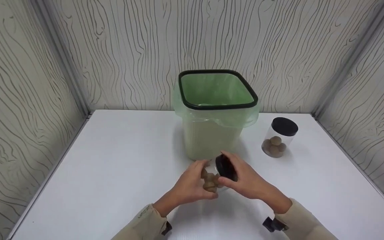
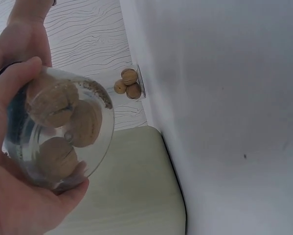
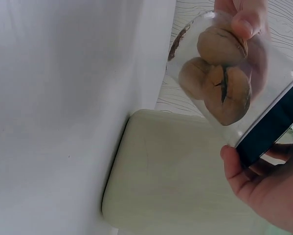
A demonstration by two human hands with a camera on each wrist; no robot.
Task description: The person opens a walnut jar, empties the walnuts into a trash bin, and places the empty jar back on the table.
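Observation:
Just in front of the bin, both hands hold a clear jar [image 1: 213, 167] tilted, its black lid [image 1: 224, 166] turned to the right. My left hand [image 1: 189, 184] grips the jar's clear body, thumb and fingers on opposite sides. Around the lid curl the fingers and thumb of my right hand [image 1: 248, 180]. Inside, brown walnuts [image 2: 57, 157] rest against the wall; one walnut [image 3: 227, 95] shows a dark crack in the right wrist view. There the lid's edge [image 3: 271, 127] still meets the jar's mouth.
A pale green bin [image 1: 210, 140] with a green liner bag and black rim [image 1: 218, 107] stands behind the hands. To its right, on the white table [image 1: 118, 160], sits another black-lidded jar [image 1: 284, 126] holding several walnuts [image 1: 274, 146]. Patterned panels [image 1: 138, 50] enclose the back and sides.

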